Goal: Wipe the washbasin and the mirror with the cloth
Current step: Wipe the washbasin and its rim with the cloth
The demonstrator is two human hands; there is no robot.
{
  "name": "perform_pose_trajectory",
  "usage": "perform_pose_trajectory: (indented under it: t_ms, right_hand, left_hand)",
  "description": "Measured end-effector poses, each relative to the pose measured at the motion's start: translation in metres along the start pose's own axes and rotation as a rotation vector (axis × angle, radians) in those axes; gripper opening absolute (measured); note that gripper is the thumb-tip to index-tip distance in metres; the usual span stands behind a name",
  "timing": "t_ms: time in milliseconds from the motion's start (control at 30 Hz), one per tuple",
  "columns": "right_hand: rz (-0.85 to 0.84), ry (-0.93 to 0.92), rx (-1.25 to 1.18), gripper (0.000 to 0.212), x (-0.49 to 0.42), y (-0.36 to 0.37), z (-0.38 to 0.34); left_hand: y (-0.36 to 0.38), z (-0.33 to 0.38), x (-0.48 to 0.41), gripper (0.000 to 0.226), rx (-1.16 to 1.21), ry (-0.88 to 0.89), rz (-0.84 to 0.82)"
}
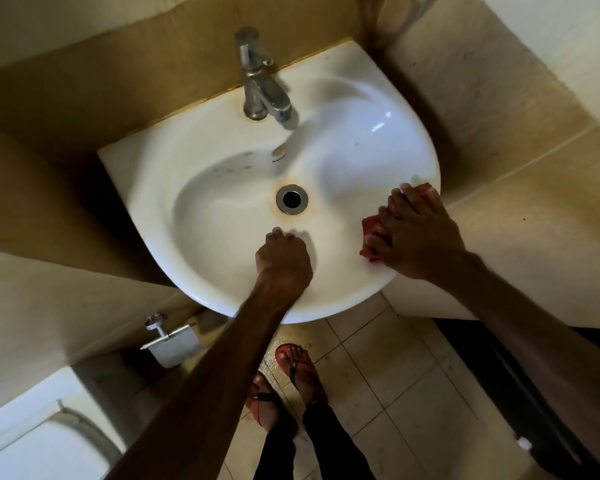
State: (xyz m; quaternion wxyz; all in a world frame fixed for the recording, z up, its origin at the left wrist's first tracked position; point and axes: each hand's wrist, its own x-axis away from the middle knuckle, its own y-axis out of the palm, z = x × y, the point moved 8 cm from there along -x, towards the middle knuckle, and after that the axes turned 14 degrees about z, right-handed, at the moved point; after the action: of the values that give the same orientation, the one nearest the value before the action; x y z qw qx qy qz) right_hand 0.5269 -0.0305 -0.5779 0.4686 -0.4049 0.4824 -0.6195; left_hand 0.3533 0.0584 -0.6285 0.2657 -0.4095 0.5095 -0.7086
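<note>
A white washbasin (378, 161) is fixed to the tiled wall, with a chrome tap (260, 84) at its back and a rust-stained drain (292, 198) in the bowl. My right hand (420, 237) presses a red cloth (373, 230) flat onto the basin's right rim, fingers spread over it. My left hand (284, 258) rests on the front edge of the bowl with its fingers curled and nothing in it. The mirror is out of view.
A toilet (32, 438) stands at the lower left, with a metal paper holder (168, 341) on the wall under the basin. My feet in red sandals (291, 368) stand on the tiled floor. A dark door edge (520, 375) runs down the right.
</note>
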Motion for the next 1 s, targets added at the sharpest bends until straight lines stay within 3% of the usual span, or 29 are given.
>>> perform_pose_trajectory:
  t_ms: [67,200,267,367,600,700,833,1000]
  right_hand:
    - [-0.066,-0.036,0.026,0.099,-0.014,0.008,-0.009]
    - [-0.27,-0.095,0.015,0.098,-0.052,0.05,-0.035]
    - [-0.221,-0.162,-0.037,0.112,-0.07,0.064,-0.05]
    - [0.013,-0.219,-0.072,0.08,-0.096,0.076,-0.075]
    - [-0.031,-0.134,-0.298,0.084,-0.105,0.074,-0.1]
    - [-0.171,-0.061,-0.37,0.094,-0.069,0.067,-0.087]
    - [-0.347,-0.062,-0.323,0.085,-0.031,0.055,-0.086]
    - [-0.253,-0.095,-0.375,0.085,-0.059,0.061,-0.103]
  left_hand:
    - [-0.002,-0.001,-0.002,0.044,0.008,-0.005,-0.016]
    - [-0.013,-0.009,-0.003,0.044,0.047,0.0,-0.017]
    - [-0.015,-0.014,-0.002,0.05,0.092,0.0,-0.011]
    - [-0.013,-0.019,0.0,0.056,0.169,-0.003,-0.018]
    - [-0.011,-0.021,-0.003,0.062,0.212,-0.027,-0.027]
    - [-0.011,-0.022,-0.005,0.067,0.22,-0.014,-0.031]
    - [-0.007,-0.021,-0.008,0.074,0.19,0.012,-0.039]
    - [-0.01,-0.021,-0.008,0.062,0.274,-0.015,0.018]
